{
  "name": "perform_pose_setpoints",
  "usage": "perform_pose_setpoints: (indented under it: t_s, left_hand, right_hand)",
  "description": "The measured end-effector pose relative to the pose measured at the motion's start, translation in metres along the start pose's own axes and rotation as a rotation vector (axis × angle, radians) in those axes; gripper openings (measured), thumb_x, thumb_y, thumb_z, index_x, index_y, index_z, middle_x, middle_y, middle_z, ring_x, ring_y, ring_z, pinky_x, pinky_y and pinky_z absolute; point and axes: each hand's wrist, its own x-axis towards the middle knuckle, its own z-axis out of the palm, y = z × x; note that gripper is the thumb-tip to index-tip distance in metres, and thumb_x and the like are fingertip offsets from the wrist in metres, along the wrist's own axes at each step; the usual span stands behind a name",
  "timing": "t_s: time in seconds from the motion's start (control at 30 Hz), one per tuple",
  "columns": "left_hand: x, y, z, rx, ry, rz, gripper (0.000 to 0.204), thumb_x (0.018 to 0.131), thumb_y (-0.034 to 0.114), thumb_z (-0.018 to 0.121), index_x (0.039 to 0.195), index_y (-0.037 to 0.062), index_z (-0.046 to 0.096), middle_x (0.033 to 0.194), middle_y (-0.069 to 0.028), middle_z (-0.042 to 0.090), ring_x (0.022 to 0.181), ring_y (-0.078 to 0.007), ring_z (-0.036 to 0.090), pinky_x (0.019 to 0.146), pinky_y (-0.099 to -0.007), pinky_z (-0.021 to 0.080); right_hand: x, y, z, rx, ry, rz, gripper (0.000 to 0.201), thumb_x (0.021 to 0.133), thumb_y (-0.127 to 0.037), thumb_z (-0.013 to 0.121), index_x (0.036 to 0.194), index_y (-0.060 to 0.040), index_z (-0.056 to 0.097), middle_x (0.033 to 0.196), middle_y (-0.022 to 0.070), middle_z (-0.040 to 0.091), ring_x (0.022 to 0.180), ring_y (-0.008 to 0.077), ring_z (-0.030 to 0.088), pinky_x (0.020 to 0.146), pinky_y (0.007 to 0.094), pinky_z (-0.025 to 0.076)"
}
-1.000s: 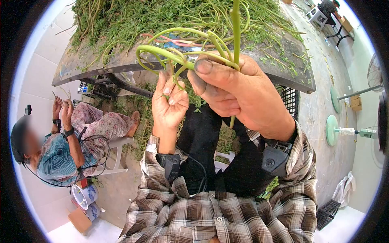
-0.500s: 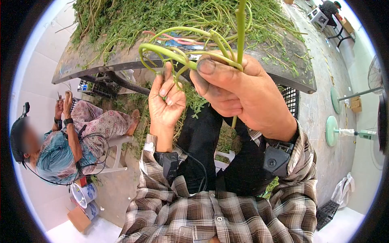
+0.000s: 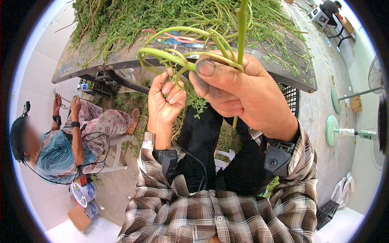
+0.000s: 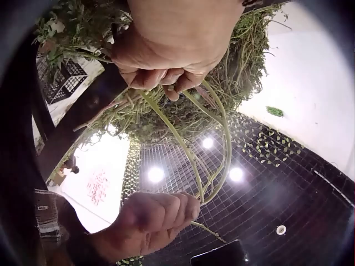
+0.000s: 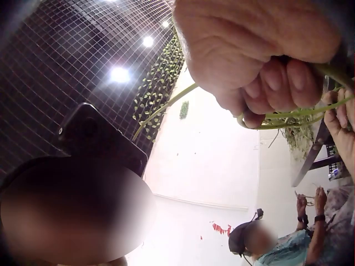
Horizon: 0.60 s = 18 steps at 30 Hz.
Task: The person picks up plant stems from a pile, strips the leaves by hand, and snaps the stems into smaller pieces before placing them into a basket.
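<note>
In the head view my right hand (image 3: 243,91) grips a bunch of green plant stems (image 3: 162,52), its thumb pressed along them. One thick stem stands up past the fingers, and a short end comes out below the hand. To the left the stems bend over in a loop toward my left hand (image 3: 165,103). That hand pinches the thin, drooping end of the loop with curled fingers. Small leaves (image 3: 197,106) hang between both hands. The left wrist view has the stems (image 4: 183,147) stretched between my two hands.
Heaped leafy stems (image 3: 162,20) cover the table (image 3: 279,79) just beyond my hands. On the left a seated person (image 3: 60,150) holds thin stems. Cut greens lie on the floor under the table. Standing fans (image 3: 332,127) are at the right, and a black crate (image 3: 327,214) lies lower right.
My left hand has shifted slightly left and down, still at the loop's end. The right hand keeps its grip almost in place. The seated person's hands have moved apart.
</note>
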Motion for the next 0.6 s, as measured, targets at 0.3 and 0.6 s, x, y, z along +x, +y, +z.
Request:
perform_pose_setpoints:
  t_s: [0.3, 0.6]
  left_hand:
    - [-0.014, 0.004, -0.021, 0.305, 0.168, 0.161, 0.005, 0.077, 0.001, 0.051, 0.074, 0.0016, 0.047, 0.053, 0.0011, 0.033, 0.043, -0.0098, 0.03, 0.037, -0.0209, 0.027]
    - [-0.052, 0.015, -0.055, 0.582, 0.507, 0.288, 0.018, 0.091, 0.021, 0.049, 0.078, 0.0085, 0.046, 0.054, 0.0052, 0.03, 0.043, -0.0055, 0.026, 0.037, -0.0199, 0.024]
  right_hand:
    - [-0.001, -0.002, -0.003, 0.047, 0.023, -0.029, 0.029, 0.091, -0.028, 0.052, 0.081, -0.0002, 0.054, 0.054, -0.0063, 0.033, 0.043, 0.001, 0.027, 0.039, 0.0187, 0.019]
    - [-0.001, -0.004, -0.005, 0.072, 0.035, -0.039, 0.029, 0.091, -0.026, 0.052, 0.084, 0.0014, 0.057, 0.053, -0.0059, 0.034, 0.042, 0.0022, 0.028, 0.038, 0.0193, 0.019]
